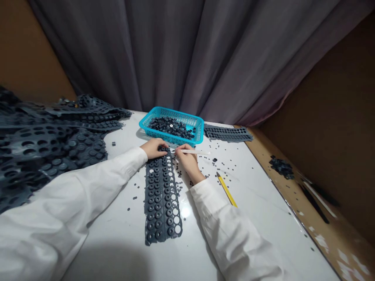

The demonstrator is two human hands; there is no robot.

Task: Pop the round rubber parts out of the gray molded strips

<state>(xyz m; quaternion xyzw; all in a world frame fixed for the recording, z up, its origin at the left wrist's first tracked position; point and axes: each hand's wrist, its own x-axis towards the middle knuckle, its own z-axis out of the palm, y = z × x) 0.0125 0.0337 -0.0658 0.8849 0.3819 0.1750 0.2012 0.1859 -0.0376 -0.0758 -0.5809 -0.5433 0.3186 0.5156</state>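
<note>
A dark grey rubber sheet [162,195] with rows of moulded rings lies lengthwise on the white table. Its right-hand row is mostly open round holes. My left hand [156,148] grips the far end of this sheet, fingers curled over the edge. In my right hand [187,158] is a slim white-handled tool [197,152], pinched between thumb and fingers, its dark tip close to the sheet's far right corner. What kind of blade or point it has is too small to tell. Just beyond both hands stands a blue plastic basket [172,138] holding many small dark rubber pieces.
Heaped punched rubber sheets [52,148] cover the left side. Another strip [228,133] lies right of the basket. A yellow craft knife [226,189] rests near my right forearm. Small black discs are scattered around. A dark clump [281,167] and further tools [316,201] lie on the brown surface at right.
</note>
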